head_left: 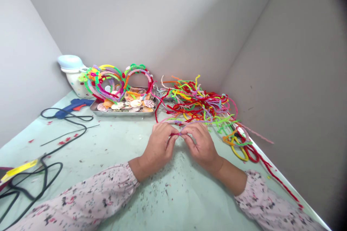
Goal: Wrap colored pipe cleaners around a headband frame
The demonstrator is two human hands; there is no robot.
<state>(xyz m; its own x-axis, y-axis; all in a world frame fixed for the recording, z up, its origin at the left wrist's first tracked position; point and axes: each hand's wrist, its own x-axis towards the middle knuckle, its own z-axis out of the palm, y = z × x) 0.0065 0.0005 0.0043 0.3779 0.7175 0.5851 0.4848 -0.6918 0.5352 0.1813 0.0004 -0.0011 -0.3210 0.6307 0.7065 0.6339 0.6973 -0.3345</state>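
My left hand (159,145) pinches a red fuzzy pipe cleaner (175,134) between thumb and fingertips. Close beside it, my right hand (204,146) grips a lavender pipe cleaner (187,126) in a pinch. The two pinches almost meet above the middle of the table, where the red and lavender strands come together. A pale pink and red fuzzy length (176,122) curves just behind my fingers; whether it joins the held strands, I cannot tell. Curled fingers hide part of what both hands hold.
Colourful pipe cleaners (189,103) lie heaped behind my hands, with yellow- and red-handled scissors (240,152) at right. A metal tray (121,113) holds seashells and fuzzy headbands (108,72). A blue glue gun (72,107), black cord (86,130) and white container (77,83) are left.
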